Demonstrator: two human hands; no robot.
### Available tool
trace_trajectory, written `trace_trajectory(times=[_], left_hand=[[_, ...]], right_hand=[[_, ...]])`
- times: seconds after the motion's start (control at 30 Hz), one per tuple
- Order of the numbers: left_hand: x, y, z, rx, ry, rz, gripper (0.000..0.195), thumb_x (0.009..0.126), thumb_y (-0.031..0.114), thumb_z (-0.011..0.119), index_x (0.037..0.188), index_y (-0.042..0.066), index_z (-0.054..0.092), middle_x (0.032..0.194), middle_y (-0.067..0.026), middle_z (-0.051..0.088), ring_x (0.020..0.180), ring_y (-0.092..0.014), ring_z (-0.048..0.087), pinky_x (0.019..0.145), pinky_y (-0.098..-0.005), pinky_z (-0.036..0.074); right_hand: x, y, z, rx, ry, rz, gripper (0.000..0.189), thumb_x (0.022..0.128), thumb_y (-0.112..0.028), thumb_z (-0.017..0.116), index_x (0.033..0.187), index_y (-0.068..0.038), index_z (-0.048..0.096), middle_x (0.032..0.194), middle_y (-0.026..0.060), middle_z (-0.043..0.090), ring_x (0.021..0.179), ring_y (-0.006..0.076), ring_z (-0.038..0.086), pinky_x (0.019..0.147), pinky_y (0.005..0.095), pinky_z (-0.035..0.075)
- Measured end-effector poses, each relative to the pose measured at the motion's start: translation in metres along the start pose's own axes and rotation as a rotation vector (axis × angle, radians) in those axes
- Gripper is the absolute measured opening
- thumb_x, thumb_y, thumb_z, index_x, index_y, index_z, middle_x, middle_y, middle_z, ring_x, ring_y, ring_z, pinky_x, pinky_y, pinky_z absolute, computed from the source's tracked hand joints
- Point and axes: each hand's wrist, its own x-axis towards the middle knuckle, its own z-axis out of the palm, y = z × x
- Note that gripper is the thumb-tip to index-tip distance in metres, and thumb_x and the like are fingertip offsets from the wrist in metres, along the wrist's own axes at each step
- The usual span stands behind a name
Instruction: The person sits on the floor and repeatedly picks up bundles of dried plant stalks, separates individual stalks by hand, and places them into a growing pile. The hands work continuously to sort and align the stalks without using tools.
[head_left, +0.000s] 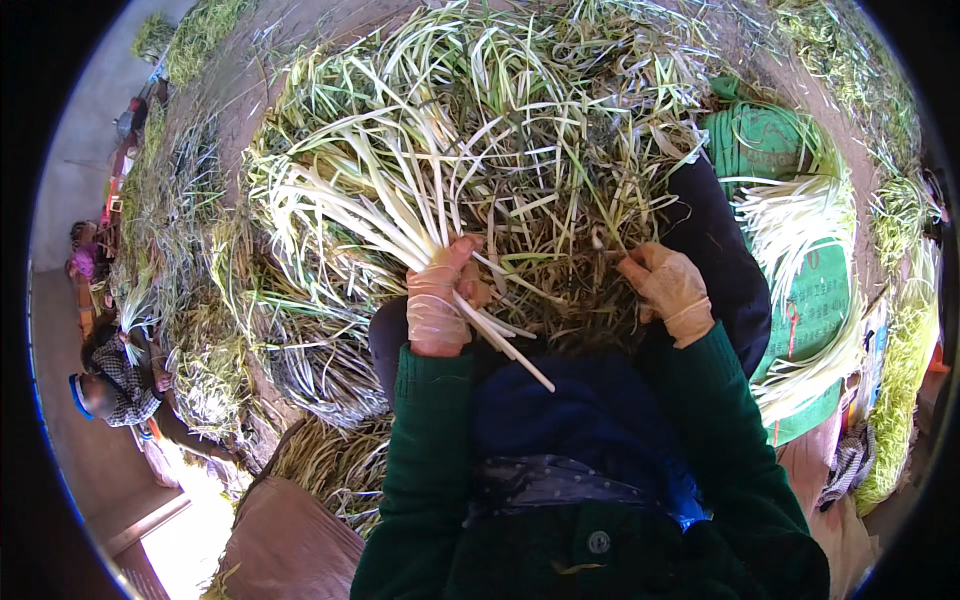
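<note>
My left hand (442, 289), in a thin translucent glove, is closed around a bunch of pale leafy stalks (382, 217), which look like garlic greens. Their leaves fan out to the upper left, and the white stem ends (510, 349) stick out below the fist toward my lap. To the right, my gloved right hand (667, 285) has its fingers curled, thumb and forefinger meeting at the lower end of a thin yellow-green leaf (598, 199). Beneath and beyond both hands spreads a heap of loose green and withered leaves (517, 157).
Bundles of white stalks (795, 217) lie on a green woven sack (806, 300) at my right. A brown cloth or sack (289, 544) is at lower left. Another person (124, 379) sits at far left, holding stalks (135, 319). More leaf heaps (206, 382) lie nearby.
</note>
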Motion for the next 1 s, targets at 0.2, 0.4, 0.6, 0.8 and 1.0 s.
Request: trace_trajectory(times=[0.2,0.4,0.6,0.8,1.0], left_hand=[[-0.006,0.004,-0.001,-0.004,-0.206,-0.032,0.023,0.084,0.025,0.064,0.09,0.003,0.058,0.046,0.004,0.038,0.037,-0.011,0.032,0.039,-0.0264,0.027],[-0.005,0.005,-0.011,-0.063,-0.18,0.051,0.023,0.083,0.024,0.065,0.088,0.002,0.059,0.046,0.0041,0.038,0.036,-0.01,0.034,0.037,-0.0259,0.027],[0.006,0.041,-0.04,-0.194,-0.152,0.252,0.02,0.087,0.022,0.061,0.093,0.004,0.056,0.048,0.0056,0.036,0.037,-0.008,0.031,0.038,-0.0239,0.024],[0.006,0.045,-0.041,-0.171,-0.134,0.268,0.026,0.084,0.024,0.064,0.094,0.003,0.055,0.046,0.0026,0.036,0.035,-0.011,0.031,0.038,-0.0261,0.023],[0.001,0.047,-0.02,-0.235,-0.207,0.233,0.02,0.089,0.023,0.059,0.095,0.005,0.053,0.049,0.0048,0.036,0.037,-0.008,0.031,0.039,-0.0231,0.024]], right_hand=[[-0.002,-0.072,0.024,0.048,-0.263,-0.437,0.021,0.089,-0.022,0.055,0.095,-0.004,0.061,0.064,0.0079,0.057,0.041,0.0158,0.055,0.044,0.0292,0.045],[0.02,-0.029,0.032,-0.126,-0.171,-0.788,0.017,0.088,-0.018,0.053,0.082,-0.003,0.06,0.073,0.0083,0.057,0.046,0.0189,0.058,0.044,0.0293,0.045],[-0.011,0.031,-0.019,-0.325,-0.063,-0.279,0.016,0.086,-0.011,0.054,0.073,-0.002,0.058,0.059,0.0068,0.053,0.041,0.0163,0.052,0.038,0.0288,0.042],[-0.022,-0.025,-0.009,0.106,-0.042,-0.15,0.023,0.085,-0.016,0.058,0.106,-0.009,0.059,0.066,0.0126,0.058,0.043,0.0202,0.056,0.047,0.0306,0.046],[0.002,-0.071,0.063,-0.144,0.247,-0.981,0.037,0.082,-0.013,0.061,0.119,-0.01,0.058,0.081,0.0048,0.065,0.066,0.0142,0.063,0.061,0.0276,0.052]])
